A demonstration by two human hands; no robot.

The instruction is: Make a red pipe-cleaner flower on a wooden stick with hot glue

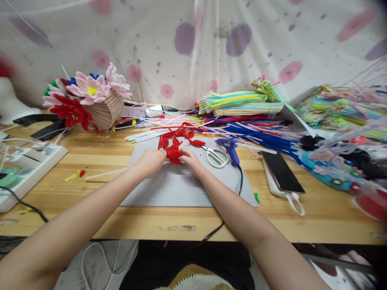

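A red fuzzy flower (174, 154) is held between my two hands above the grey cutting mat (181, 189). My left hand (153, 160) grips its left side with closed fingers. On the flower's right side, my right hand (191, 159) has its fingers pressed against it. Several loose red petals lie just beyond the hands, one red petal (197, 143) nearest the scissors. White-handled scissors (216, 157) rest to the right of my right hand, beside a blue glue gun (230, 150).
A black phone (283, 171) lies on a white power bank at the right. Coloured pipe cleaners (242, 104) are piled at the back. A basket of fuzzy flowers (105, 112) and a white power strip (30, 171) stand left. The glue gun's cable crosses the mat's right side.
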